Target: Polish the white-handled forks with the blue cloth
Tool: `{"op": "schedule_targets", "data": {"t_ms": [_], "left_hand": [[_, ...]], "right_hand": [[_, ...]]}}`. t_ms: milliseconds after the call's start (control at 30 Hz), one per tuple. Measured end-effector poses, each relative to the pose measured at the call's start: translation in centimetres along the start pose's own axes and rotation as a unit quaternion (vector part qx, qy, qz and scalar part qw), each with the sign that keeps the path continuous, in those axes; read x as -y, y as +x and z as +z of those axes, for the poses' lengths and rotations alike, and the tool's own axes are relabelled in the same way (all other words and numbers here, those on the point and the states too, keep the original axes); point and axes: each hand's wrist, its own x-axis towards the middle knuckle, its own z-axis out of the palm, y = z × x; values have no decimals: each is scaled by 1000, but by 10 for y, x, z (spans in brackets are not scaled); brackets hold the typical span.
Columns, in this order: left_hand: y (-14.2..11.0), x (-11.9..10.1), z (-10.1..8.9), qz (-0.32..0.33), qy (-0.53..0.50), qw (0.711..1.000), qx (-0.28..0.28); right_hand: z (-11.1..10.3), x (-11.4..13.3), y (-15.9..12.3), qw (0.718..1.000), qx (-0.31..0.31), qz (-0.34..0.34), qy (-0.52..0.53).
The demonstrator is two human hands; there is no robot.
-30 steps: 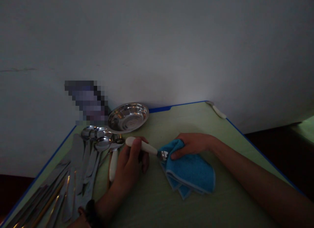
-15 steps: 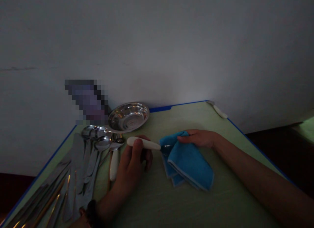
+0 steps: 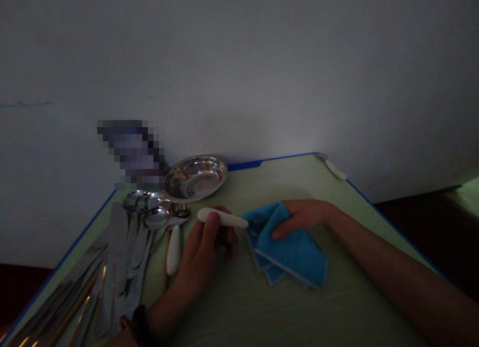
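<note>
My left hand is closed round the white handle of a utensil that points right. Its metal end is hidden inside a folded blue cloth on the pale green table. My right hand grips the top of that cloth, pinching it round the utensil's end. Both hands rest low over the table's middle.
Several steel spoons and knives lie in a row at the left, one with a white handle. A steel bowl stands at the back by the wall. The table has a blue edge; a small white object lies at the far right corner.
The utensil's metal end, visible a second ago, has gone into the cloth. My right hand lifted, then closed on the cloth round it. My left hand shifted slightly right.
</note>
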Motion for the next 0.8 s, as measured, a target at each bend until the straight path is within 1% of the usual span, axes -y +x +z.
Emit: {"op": "schedule_targets", "data": {"t_ms": [167,233,367,533,600,700,800], "left_hand": [[2,-6,1,3,-2,997,-72],[2,-7,0,3,13,996,-87],[-2,-5,-1,27,47,996,-68],[-7,-1,-3,82,61,991,-82],[-8,0,-3,101,69,991,-60],[-11,1,-3,108,89,990,-18],[-12,0,-2,101,105,989,-4]], "right_hand": [[-3,-3,0,1000,-4,-15,26],[-3,-3,1,999,-4,-15,31],[-3,-4,1,999,-4,-5,49],[-2,-3,2,999,-4,-19,49],[-2,-3,1,998,0,-25,49],[-2,-2,2,998,7,-19,53],[-2,-1,2,999,4,-13,51]]}}
